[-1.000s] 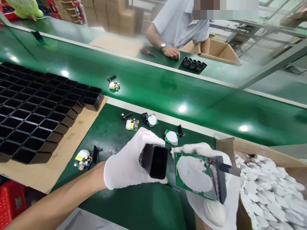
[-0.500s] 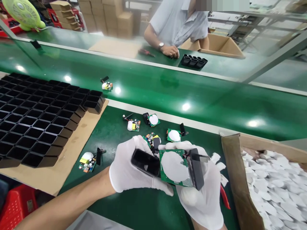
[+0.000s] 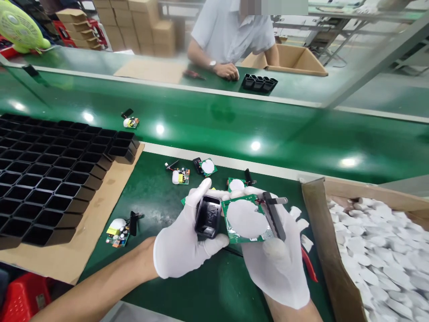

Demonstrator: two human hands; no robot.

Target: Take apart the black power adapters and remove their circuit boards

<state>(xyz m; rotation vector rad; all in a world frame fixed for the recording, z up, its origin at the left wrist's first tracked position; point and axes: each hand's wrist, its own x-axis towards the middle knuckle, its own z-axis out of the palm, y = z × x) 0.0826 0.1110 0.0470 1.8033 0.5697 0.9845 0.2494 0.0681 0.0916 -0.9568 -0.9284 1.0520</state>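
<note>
Left hand (image 3: 182,243) in white glove, fingers wrapped round black housing (image 3: 208,216), open end up. Right hand (image 3: 275,257) fingers pinching green circuit board (image 3: 246,220) with white pad, touching housing's side. Both above table (image 3: 201,290) near front edge; cardboard box (image 3: 326,250) at right.

Black open-ended casing (image 3: 208,216) edge to edge with green circuit board (image 3: 246,219) bearing a white pad.
</note>
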